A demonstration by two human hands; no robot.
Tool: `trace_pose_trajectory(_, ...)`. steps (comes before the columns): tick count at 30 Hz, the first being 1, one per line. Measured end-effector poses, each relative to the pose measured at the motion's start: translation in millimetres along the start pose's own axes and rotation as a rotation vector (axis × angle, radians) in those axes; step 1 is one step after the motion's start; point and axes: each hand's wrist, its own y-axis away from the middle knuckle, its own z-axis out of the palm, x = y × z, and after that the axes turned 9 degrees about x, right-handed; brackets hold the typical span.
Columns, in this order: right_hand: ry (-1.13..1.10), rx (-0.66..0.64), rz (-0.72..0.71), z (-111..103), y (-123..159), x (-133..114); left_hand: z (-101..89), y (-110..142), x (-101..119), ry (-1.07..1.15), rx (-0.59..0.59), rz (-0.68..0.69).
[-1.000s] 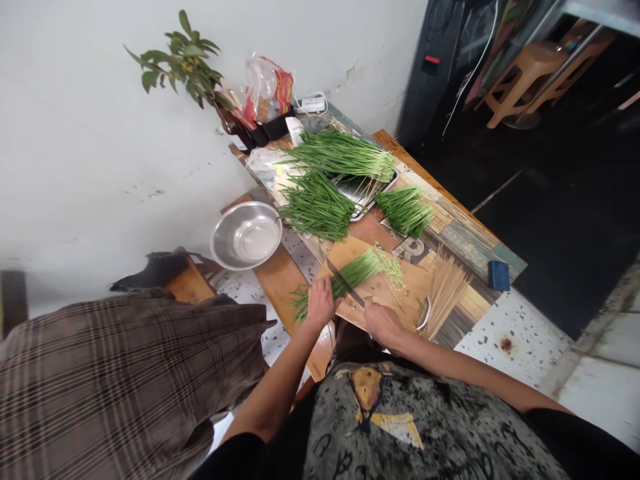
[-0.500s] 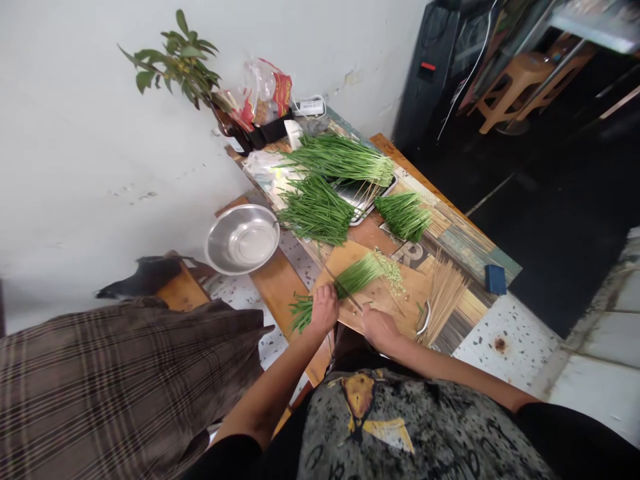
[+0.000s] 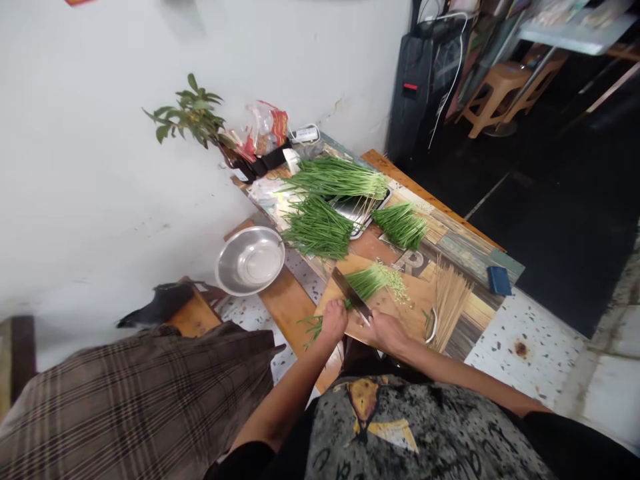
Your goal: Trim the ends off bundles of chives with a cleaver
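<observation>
My right hand [image 3: 389,331] is closed round the handle of a knife [image 3: 351,292] whose broad blade lies tilted across the green stalks. Closed on the leafy end of a bunch of garlic chives [image 3: 369,281] is my left hand [image 3: 334,320], just left of the blade. Green tips stick out beyond that hand over the edge of the wooden cutting board [image 3: 417,293]. Small pale cut pieces [image 3: 397,283] lie at the bunch's far end. Further back, two larger heaps of chives [image 3: 320,227] lie on and beside a metal tray [image 3: 356,212], with a shorter bunch [image 3: 400,225] to their right.
A steel bowl [image 3: 225,270] stands on the wooden bench at left. Thin wooden skewers [image 3: 450,303] lie right of the board, near a small blue box [image 3: 499,281]. A plant in a bottle, a snack bag [image 3: 270,127] and a power strip [image 3: 305,135] stand by the wall.
The view has shifted, so the table sits lower in the picture. The knife blade has turned to show its flat side, and the cut between it and my left hand looks wider.
</observation>
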Motion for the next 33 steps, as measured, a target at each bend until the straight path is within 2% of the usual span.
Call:
trace_pose_trajectory(4, -0.093, 0.166, -0.011, -16, 23, 25, -25.6, -3, -15, 0.0, -0.013, 0.067)
trace_pose_trajectory(6, -0.125, 0.228, 0.014, -21, 33, 42, -50.1, -12, -25, -0.023, 0.005, 0.118)
trace_pose_trajectory(8, -0.182, 0.308, 0.034, -21, 41, 59, -81.3, -32, -33, -0.087, 0.051, 0.224)
trace_pose_trajectory(10, -0.266, 0.424, 0.045, -18, 45, 74, -115.1, -64, -39, -0.167, 0.11, 0.354)
trace_pose_trajectory(13, -0.33, 0.548, 0.08, -11, 48, 87, -158.2, -128, -41, -0.21, 0.164, 0.441)
trace_pose_trajectory(16, -0.329, 0.595, 0.12, -4, 48, 92, -179.1, -195, -39, -0.253, 0.222, 0.614)
trace_pose_trajectory(19, -0.304, 0.635, 0.16, 3, 46, 95, -173.3, -254, -38, -0.282, 0.205, 0.745)
trace_pose_trajectory(21, -0.28, 0.665, 0.184, 8, 45, 98, -157.8, -284, -39, -0.285, 0.113, 0.762)
trace_pose_trajectory(25, -0.271, 0.679, 0.241, 17, 46, 105, -117.6, -323, -40, -0.27, -0.196, 0.591)
trace_pose_trajectory(28, -0.286, 0.68, 0.274, 18, 49, 110, -98.8, -339, -37, -0.292, -0.353, 0.514)
trace_pose_trajectory(30, -0.294, 0.694, 0.285, 17, 52, 112, -98.7, -348, -32, -0.301, -0.408, 0.48)
trace_pose_trajectory(33, -0.297, 0.686, 0.298, 10, 59, 113, -116.3, -352, -23, -0.291, -0.418, 0.458)
